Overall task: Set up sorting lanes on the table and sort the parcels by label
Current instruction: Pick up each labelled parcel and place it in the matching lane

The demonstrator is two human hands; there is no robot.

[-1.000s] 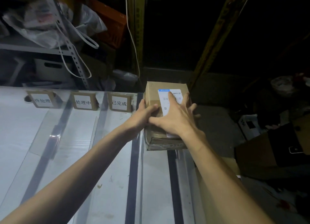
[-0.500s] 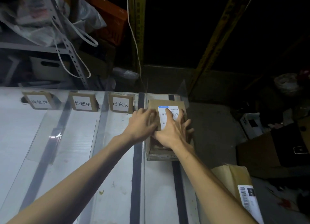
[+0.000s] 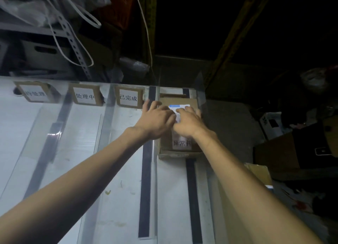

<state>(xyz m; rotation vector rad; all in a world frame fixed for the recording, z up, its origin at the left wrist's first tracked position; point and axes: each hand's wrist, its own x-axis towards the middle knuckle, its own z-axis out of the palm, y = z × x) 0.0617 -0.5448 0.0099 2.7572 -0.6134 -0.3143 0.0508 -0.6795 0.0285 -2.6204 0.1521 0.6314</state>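
Observation:
A brown cardboard parcel (image 3: pixel 166 144) lies flat at the far end of the rightmost lane on the white table (image 3: pixel 118 152). It carries a white shipping label (image 3: pixel 180 106) with a blue strip, and a second white label with printed characters (image 3: pixel 182 143) near its front edge. My left hand (image 3: pixel 155 119) rests on the parcel's top left with its fingers stretched out. My right hand (image 3: pixel 188 122) presses flat on the shipping label and covers most of it. Three lane cards (image 3: pixel 34 93) (image 3: pixel 85 96) (image 3: pixel 129 97) stand along the table's far edge.
Black tape strips (image 3: pixel 146 170) and upright clear dividers (image 3: pixel 157 179) separate the lanes. A metal shelf (image 3: pixel 64 33) with bags and straps stands behind the table at the left. Cardboard boxes (image 3: pixel 259 172) and dark clutter lie on the floor to the right.
The parcel came down from a tilted hold onto the rightmost lane and slid toward the far edge. Both hands went from gripping its sides to lying on its top.

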